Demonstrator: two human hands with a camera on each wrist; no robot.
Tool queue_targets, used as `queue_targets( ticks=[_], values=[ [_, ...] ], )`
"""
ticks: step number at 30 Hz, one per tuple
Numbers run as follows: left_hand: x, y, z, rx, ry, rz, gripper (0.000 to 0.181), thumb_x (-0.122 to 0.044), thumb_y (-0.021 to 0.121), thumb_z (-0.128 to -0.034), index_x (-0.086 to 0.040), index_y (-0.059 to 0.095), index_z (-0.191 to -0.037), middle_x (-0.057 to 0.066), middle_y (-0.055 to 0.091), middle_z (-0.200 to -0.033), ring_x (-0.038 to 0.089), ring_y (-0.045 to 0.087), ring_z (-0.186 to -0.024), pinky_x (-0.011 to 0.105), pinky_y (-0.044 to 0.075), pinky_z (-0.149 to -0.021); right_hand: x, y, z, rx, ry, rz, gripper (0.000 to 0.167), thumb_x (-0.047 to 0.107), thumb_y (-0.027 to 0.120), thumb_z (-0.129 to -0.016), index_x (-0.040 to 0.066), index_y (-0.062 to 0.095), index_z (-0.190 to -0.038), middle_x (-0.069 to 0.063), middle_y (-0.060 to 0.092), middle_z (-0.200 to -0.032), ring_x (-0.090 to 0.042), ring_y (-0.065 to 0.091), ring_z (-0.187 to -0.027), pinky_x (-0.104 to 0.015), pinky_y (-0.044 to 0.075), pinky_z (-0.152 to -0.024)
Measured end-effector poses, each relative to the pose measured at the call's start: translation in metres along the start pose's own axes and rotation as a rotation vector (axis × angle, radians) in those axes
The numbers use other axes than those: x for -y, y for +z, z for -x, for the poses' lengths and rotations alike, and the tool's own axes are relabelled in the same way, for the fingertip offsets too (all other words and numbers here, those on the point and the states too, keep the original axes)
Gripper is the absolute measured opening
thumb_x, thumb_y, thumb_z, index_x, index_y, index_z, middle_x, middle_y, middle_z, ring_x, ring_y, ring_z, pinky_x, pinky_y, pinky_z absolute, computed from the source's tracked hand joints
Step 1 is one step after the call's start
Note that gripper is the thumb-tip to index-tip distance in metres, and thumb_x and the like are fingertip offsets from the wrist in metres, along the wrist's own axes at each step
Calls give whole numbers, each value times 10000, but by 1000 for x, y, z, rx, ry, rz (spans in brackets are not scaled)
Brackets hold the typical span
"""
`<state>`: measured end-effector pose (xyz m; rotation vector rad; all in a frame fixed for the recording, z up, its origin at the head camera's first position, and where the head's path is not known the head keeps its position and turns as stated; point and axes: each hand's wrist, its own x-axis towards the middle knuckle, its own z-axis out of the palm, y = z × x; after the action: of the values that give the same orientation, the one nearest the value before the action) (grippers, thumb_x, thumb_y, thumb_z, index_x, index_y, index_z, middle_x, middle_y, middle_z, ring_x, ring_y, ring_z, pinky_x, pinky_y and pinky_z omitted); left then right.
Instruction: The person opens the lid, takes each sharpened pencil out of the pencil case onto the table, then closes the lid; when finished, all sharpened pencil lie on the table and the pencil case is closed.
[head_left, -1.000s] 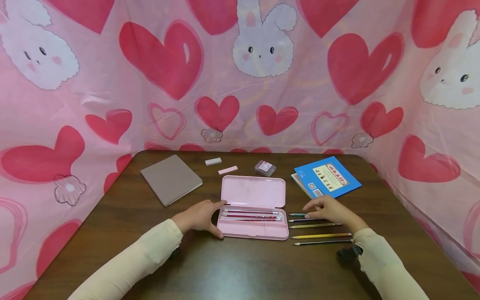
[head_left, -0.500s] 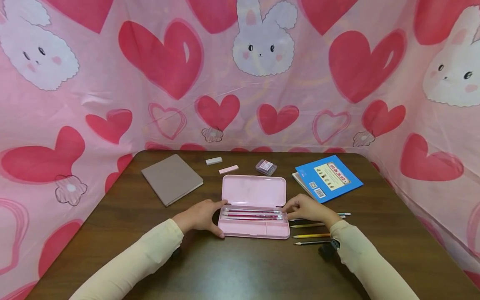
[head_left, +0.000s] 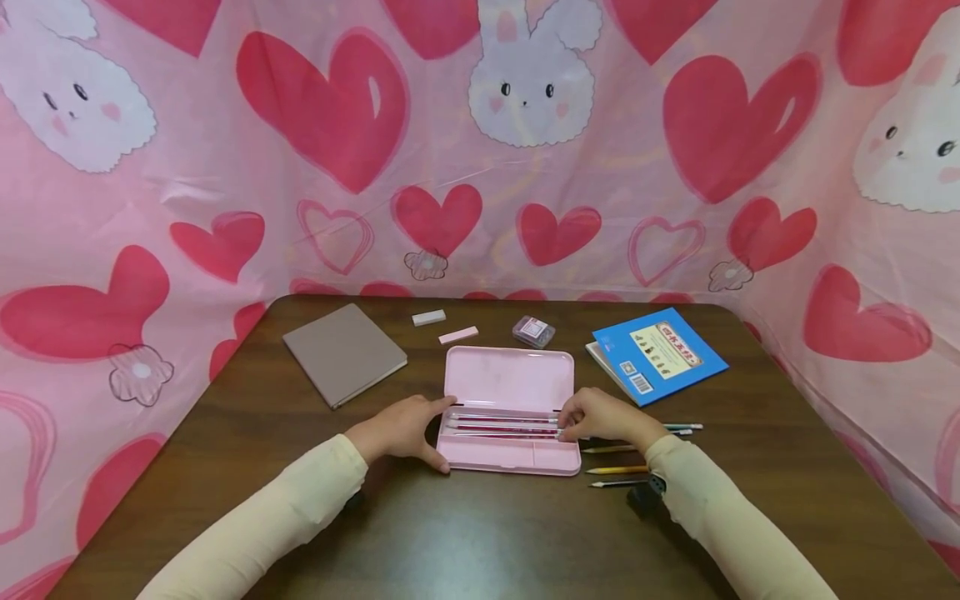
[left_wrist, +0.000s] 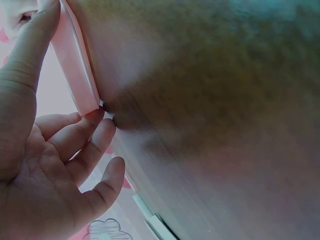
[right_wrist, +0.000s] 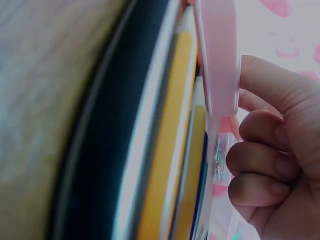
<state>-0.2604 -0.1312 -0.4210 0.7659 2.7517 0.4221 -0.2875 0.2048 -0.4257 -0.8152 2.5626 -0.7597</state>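
A pink pencil case [head_left: 510, 379] lies unfolded on the table, its lid tipped back. Several red and silver pencils [head_left: 498, 425] lie in the rear compartment. My left hand [head_left: 401, 429] grips the case's left end, thumb at the front corner and index finger at the back; the left wrist view shows fingertips against the case [left_wrist: 75, 62]. At the other end, my right hand [head_left: 603, 418] has its thumb and index finger at the pencils' eraser ends. Its other fingers are curled in the right wrist view, where the case wall [right_wrist: 220, 60] hides the fingertips, so a pinch is unclear.
Right of the case lie several loose pencils, including a yellow one [head_left: 617, 471] and a dark one [head_left: 618, 483]. A blue book [head_left: 652, 392], a clear small box [head_left: 534, 332], white [head_left: 429, 317] and pink [head_left: 458, 335] erasers and a grey notebook [head_left: 345, 354] lie farther back.
My right hand has left the green pencil on the table and moved left, over the case's right end to the pencils inside. My left hand has stayed at the case.
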Motion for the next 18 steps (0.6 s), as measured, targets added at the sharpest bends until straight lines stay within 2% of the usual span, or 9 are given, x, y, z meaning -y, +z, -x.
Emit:
queue_targets(
  ticks=[8, 18],
  values=[
    [0, 0, 0, 0, 12, -15, 1036, -570, 804, -566, -127, 393, -1408, 120, 584, -1240, 250, 534, -1106, 426, 434, -949, 6, -2, 0, -14, -15, 12, 104, 217, 751, -766, 162, 669, -736, 71, 511, -582, -64, 454, -554, -201, 375, -513],
    [1, -1, 0, -4, 16, -15, 1040, -572, 803, -566, -126, 389, -1409, 115, 581, -1246, 251, 530, -1116, 425, 430, -955, -8, -9, 20, -188, 5, -58, 92, 227, 727, -791, 142, 701, -814, 73, 445, -550, -51, 384, -496, -199, 321, -468]
  ],
)
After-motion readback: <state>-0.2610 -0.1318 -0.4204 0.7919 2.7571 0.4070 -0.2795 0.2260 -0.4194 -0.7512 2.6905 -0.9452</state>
